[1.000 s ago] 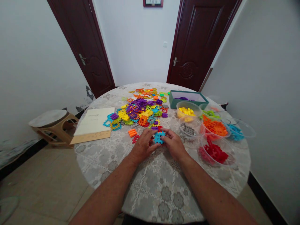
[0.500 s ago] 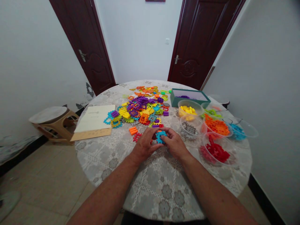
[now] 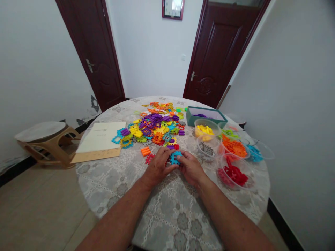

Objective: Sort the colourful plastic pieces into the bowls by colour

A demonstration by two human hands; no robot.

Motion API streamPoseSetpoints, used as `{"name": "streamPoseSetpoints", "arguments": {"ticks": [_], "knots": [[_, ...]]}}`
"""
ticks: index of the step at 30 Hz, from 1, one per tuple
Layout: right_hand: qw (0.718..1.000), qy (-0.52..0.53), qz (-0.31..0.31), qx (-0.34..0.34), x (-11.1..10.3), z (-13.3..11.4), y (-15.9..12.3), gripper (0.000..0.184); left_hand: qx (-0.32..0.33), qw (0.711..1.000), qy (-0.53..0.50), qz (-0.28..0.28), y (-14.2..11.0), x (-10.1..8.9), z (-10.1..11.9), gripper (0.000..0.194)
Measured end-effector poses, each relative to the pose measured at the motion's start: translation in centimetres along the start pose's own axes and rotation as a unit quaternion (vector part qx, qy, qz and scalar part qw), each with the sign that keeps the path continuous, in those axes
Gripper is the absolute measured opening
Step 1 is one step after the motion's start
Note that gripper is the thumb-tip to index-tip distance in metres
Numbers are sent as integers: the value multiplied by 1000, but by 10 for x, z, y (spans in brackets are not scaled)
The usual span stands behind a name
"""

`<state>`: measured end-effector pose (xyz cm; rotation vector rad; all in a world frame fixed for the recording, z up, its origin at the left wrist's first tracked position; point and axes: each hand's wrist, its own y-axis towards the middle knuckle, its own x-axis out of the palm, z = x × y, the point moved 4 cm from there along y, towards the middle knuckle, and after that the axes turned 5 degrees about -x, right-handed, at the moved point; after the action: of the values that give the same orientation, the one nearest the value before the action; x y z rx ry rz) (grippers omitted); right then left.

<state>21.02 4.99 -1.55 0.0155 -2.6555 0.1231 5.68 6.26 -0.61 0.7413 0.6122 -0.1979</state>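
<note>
A blue toothed building piece [image 3: 175,158] is held just above the near part of the table, between my two hands. My right hand [image 3: 191,168] grips it from the right, thumb across its face. My left hand [image 3: 157,166] closes round its left side, with the thumb below and the fingers over the top. Part of the blue piece is hidden by the fingers. Beside the left hand lie a red toothed piece [image 3: 149,159] and an orange ribbed piece [image 3: 146,151]. A small red piece [image 3: 176,146] lies just beyond the fingertips.
A heap of mixed coloured pieces [image 3: 154,127] covers the table's middle. To the right stand clear bowls of yellow pieces [image 3: 204,130], grey pieces [image 3: 206,148], orange pieces [image 3: 233,146], red pieces [image 3: 235,174] and blue pieces [image 3: 254,153], plus a green box [image 3: 192,120]. Paper [image 3: 101,137] lies left.
The view has tilted up, showing more of the framed clock on the wall. Both hands still hold the blue piece, which now shows more of its flat face.
</note>
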Motion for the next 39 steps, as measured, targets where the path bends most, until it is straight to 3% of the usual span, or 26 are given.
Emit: {"name": "streamPoseSetpoints", "arguments": {"ticks": [3,6,11,14,16,18,19,22,26,29,32,36,39], "knots": [[999,-48,-13,12,1,-7,-1,35,13,1000,6,6,0,-3,-1,55],[981,-189,-33,-11,-3,-22,-2,27,26,1000,3,11,0,-6,1,54],[915,-387,-107,-34,-13,-61,-1,20,49,998,27,27,1,-15,10,57],[870,-477,-119,-41,-24,-98,20,16,11,989,93,115,3,-30,3,41],[863,-496,-81,-44,-34,-127,48,16,-49,969,161,183,3,-42,-7,31],[875,-481,4,-49,-46,-156,84,21,-125,941,234,208,2,-50,-18,27],[881,-464,65,-62,-52,-171,102,23,-157,929,265,204,0,-52,-22,27],[880,-431,161,-120,-64,-208,149,33,-206,906,330,166,-5,-51,-29,32],[861,-403,240,-195,-71,-235,175,49,-238,890,372,111,-9,-45,-34,39],[849,-407,249,-225,-64,-234,170,38,-262,886,376,75,-11,-42,-37,42],[851,-429,201,-228,-46,-210,149,27,-279,884,371,52,-11,-41,-38,44],[816,-525,22,-239,-8,-146,94,24,-290,885,363,39,-11,-40,-38,45],[782,-573,-67,-236,8,-89,49,27,-286,891,351,25,-11,-38,-38,40]]}}
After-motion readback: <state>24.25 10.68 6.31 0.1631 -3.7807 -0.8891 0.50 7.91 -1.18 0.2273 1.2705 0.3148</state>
